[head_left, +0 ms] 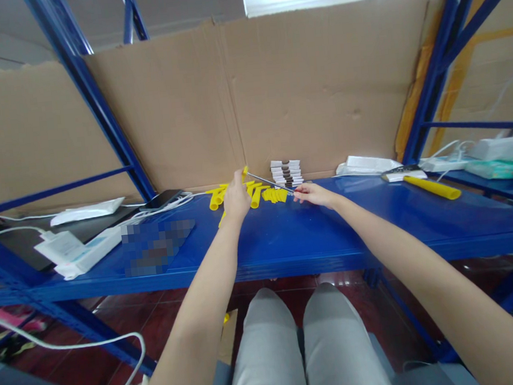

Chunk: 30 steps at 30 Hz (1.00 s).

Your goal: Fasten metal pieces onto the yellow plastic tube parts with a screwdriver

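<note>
A thin metal rod (267,181) slants between my two hands above the blue shelf. My left hand (237,197) is closed near its upper end, where a small yellow piece (245,170) shows at the fingertips; the fingers hide how the two join. With fingers pinched, my right hand (313,195) grips the rod's lower end. Around my left hand lie several yellow tubes (255,197), some partly hidden by it. Between the hands is a row of flat yellow pieces (275,195). Behind them stands a stack of white folded pieces with dark bands (286,171).
The blue shelf (297,237) has a cardboard wall (319,89) behind it and blue posts at both sides. A white power strip (92,250), cables and a dark phone (163,199) lie left. At right are a long yellow tube (432,187) and a white packet (367,165).
</note>
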Each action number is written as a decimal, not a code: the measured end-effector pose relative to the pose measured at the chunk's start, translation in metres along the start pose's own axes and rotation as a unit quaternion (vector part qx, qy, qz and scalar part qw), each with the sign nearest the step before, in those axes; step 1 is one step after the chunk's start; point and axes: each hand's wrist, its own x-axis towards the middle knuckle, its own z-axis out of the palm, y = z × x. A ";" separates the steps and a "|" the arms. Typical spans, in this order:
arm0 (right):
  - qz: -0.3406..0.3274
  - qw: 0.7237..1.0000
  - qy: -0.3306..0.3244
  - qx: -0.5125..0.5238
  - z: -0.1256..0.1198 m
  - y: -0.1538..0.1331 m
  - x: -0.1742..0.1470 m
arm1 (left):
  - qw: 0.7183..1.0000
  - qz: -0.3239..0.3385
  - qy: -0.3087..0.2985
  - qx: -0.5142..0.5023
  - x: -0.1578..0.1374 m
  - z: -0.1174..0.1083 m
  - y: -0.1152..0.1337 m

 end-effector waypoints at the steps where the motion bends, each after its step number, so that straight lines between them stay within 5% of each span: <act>1: 0.003 1.000 -0.015 -0.005 -0.001 -0.002 0.000 | 1.000 0.000 0.000 -0.001 0.000 0.000 0.000; 5: -0.005 1.000 -0.024 -0.013 -0.003 -0.004 -0.001 | 1.000 -0.003 0.001 -0.004 -0.001 -0.002 0.001; 11: -0.027 0.998 0.052 0.025 0.004 0.002 0.000 | 1.000 0.001 -0.001 -0.001 0.000 -0.001 0.001; 18: 0.016 1.000 -0.013 0.001 -0.003 -0.004 -0.001 | 1.000 -0.001 0.012 -0.005 0.000 0.002 0.000; 26: -0.011 0.998 0.052 0.026 0.001 0.007 0.002 | 1.000 0.007 0.003 -0.012 0.001 0.002 -0.002; 30: 0.015 1.000 0.022 0.013 -0.002 0.004 0.000 | 0.999 0.004 0.003 -0.032 0.001 0.002 -0.001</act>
